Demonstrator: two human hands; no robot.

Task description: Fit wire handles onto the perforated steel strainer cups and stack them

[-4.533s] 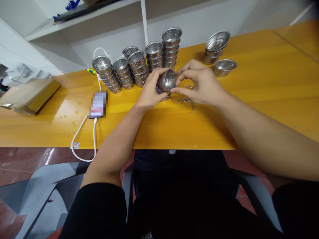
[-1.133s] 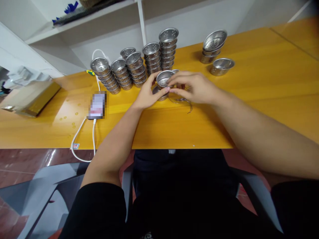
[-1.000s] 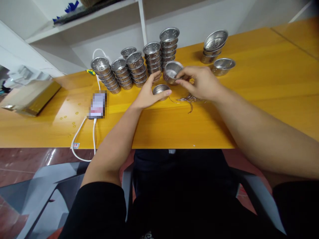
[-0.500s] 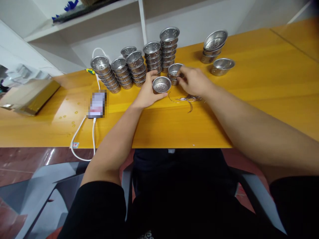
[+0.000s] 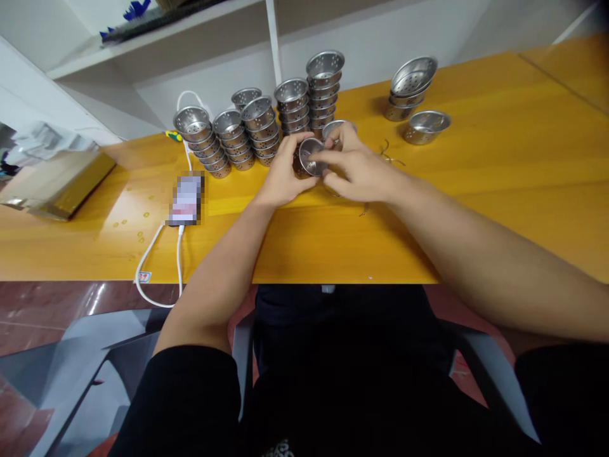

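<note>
My left hand (image 5: 281, 172) is wrapped around the side of a small perforated metal strainer basket (image 5: 311, 157), tilted so its mouth faces right. My right hand (image 5: 354, 162) is at the same basket, its index finger reaching inside past the rim and its thumb near the lower outer edge; the fingers look closed on that side. Another strainer basket (image 5: 333, 129) stands just behind, partly hidden by the right hand. Thin curved metal wires (image 5: 390, 155) lie on the table beyond the right wrist, most of their pile covered by hand and forearm.
Several stacks of strainer baskets (image 5: 291, 105) line the back of the table (image 5: 333, 247). At the right, a tilted basket tops a short stack (image 5: 410, 86), with a single basket (image 5: 427, 128) beside it. To the left lie a phone (image 5: 186, 200) on a white cable and a cardboard box (image 5: 61, 181).
My right hand has come left from the basket behind to the one in my left hand. That held basket has tipped to face right. The wires have shifted from view under my right hand.
</note>
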